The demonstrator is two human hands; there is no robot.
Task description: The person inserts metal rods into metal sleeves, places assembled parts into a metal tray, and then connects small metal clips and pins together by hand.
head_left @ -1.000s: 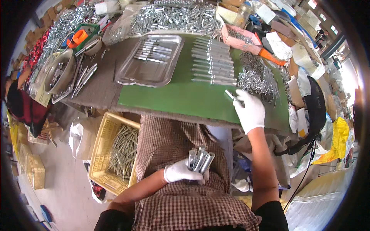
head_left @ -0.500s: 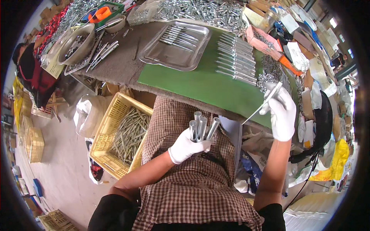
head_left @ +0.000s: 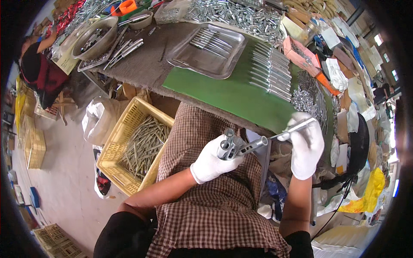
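White-gloved, my left hand (head_left: pixel 211 164) is closed round several shiny metal tubes (head_left: pixel 228 148) above my checked apron, their open ends up. One tube leans out to the right. My right hand (head_left: pixel 306 150), gloved too, pinches a slim metal rod (head_left: pixel 299 127) with a thicker rear part. The rod's thin tip points left and meets the mouth of the leaning tube; I cannot tell whether it is inside. Beyond my hands, several long metal pieces (head_left: pixel 275 71) lie in a row on a green mat (head_left: pixel 202 92). A steel tray (head_left: pixel 200 66) holds several pointed rods (head_left: pixel 211 42).
A yellow basket (head_left: pixel 111 155) of thin rods stands left of my lap. Small metal parts (head_left: pixel 303 99) are heaped right of the row, near a pink box (head_left: pixel 299 53). Bowls (head_left: pixel 92 36) and a large pile of metal parts (head_left: pixel 232 19) line the far edge. Another person's arm (head_left: pixel 48 39) shows far left.
My right hand has come down and left, bringing the rod's tip to a tube. My left hand has tilted, so the tube mouths face more upward and one leans right. The view has shifted slightly.
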